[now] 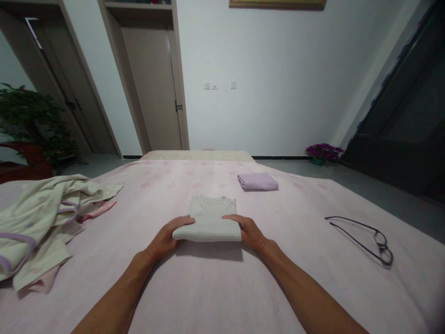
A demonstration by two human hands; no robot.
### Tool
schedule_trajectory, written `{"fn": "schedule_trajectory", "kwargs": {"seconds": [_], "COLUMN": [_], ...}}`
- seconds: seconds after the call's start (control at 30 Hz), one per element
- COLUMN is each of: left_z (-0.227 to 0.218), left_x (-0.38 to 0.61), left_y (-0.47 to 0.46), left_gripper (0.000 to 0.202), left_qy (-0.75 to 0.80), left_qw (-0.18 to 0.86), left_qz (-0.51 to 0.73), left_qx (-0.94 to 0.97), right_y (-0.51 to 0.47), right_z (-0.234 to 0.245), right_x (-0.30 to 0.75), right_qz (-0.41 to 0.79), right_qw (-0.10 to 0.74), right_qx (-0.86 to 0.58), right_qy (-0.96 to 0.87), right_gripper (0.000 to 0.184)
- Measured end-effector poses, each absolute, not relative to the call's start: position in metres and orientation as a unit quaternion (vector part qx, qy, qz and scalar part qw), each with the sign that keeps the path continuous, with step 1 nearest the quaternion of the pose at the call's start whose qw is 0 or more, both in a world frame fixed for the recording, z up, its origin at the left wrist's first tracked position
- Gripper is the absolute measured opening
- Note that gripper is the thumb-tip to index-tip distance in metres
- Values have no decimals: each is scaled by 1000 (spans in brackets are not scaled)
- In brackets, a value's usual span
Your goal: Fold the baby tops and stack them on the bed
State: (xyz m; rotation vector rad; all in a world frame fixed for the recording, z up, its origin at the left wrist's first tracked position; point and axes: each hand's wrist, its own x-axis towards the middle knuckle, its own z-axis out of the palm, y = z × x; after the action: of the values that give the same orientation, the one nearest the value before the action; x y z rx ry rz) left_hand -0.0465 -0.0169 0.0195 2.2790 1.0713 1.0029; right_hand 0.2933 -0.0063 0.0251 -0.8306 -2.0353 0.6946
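Note:
A folded pale cream shirt (212, 218) lies in the middle of the pink bedsheet (215, 287). My left hand (168, 237) grips its near left corner, thumb on top and fingers tucked under the fold. On the near right corner my right hand (247, 232) holds the shirt the same way. Both hands are closed on the folded edge nearest me.
A folded lilac cloth (257, 181) lies farther back to the right. A heap of unfolded cream and pink garments (45, 218) sits at the left. A pair of glasses (368, 239) rests at the right. Beyond the bed are doors, a plant (31, 120) and potted flowers (323, 152).

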Motion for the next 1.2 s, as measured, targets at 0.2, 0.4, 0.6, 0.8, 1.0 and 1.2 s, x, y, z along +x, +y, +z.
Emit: {"fn": "schedule_trajectory", "kwargs": {"seconds": [0.2, 0.4, 0.6, 0.8, 1.0, 1.2], "left_z": [22, 38, 29, 24, 33, 36], "left_x": [-27, 2, 11, 13, 13, 27], "left_y": [-11, 4, 35, 43, 34, 23], "left_gripper": [43, 42, 33, 43, 47, 43], "left_qy": [464, 549, 652, 689, 713, 510], "left_qw": [285, 218, 159, 155, 41, -64], "left_qz": [436, 449, 383, 340, 307, 336], "left_qx": [717, 671, 635, 621, 629, 789], "right_y": [-4, 15, 30, 41, 33, 19], "right_z": [25, 20, 17, 9, 16, 25], "right_x": [284, 268, 271, 276, 278, 267], "right_qz": [309, 317, 358, 282, 96, -46], "right_qw": [465, 508, 505, 464, 388, 324], "right_qx": [-400, -513, -489, -570, -636, -506], "right_qy": [-727, -615, -614, -616, -660, -798], "right_gripper": [36, 48, 66, 65, 45, 48]}}
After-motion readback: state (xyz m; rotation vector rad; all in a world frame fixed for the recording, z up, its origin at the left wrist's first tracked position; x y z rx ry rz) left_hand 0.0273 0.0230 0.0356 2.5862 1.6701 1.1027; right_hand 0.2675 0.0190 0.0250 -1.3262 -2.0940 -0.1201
